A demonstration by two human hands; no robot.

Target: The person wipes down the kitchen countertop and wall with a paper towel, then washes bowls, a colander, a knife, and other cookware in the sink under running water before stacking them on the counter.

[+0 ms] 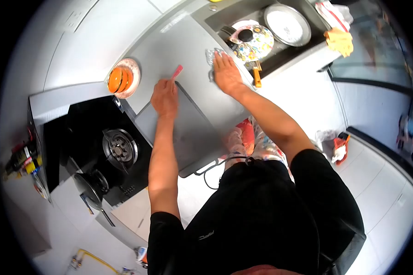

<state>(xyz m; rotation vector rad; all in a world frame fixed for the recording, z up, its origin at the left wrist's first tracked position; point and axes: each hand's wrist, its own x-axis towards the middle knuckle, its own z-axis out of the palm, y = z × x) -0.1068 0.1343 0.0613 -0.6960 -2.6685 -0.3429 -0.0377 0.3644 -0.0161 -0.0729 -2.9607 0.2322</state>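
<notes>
My left hand (165, 98) is closed at the upper corner of a dark grey board (188, 128). A slim pink utensil (177, 72) sticks out past its fingers; the rest of it is hidden, so its kind does not show. Stretched out flat on the grey counter, my right hand (228, 75) lies with its fingers extended, just short of the sink. Crumpled clear plastic (210, 56) sits beside and partly under those fingers.
The sink (211, 20) holds a patterned lidded pot (257, 43) and a round metal pan (287, 25). An orange-handled utensil (257, 78) lies at its edge. Orange bowls (119, 80) rest on a plate (132, 68). To the left is a gas stove (119, 149) with a black pan (88, 188).
</notes>
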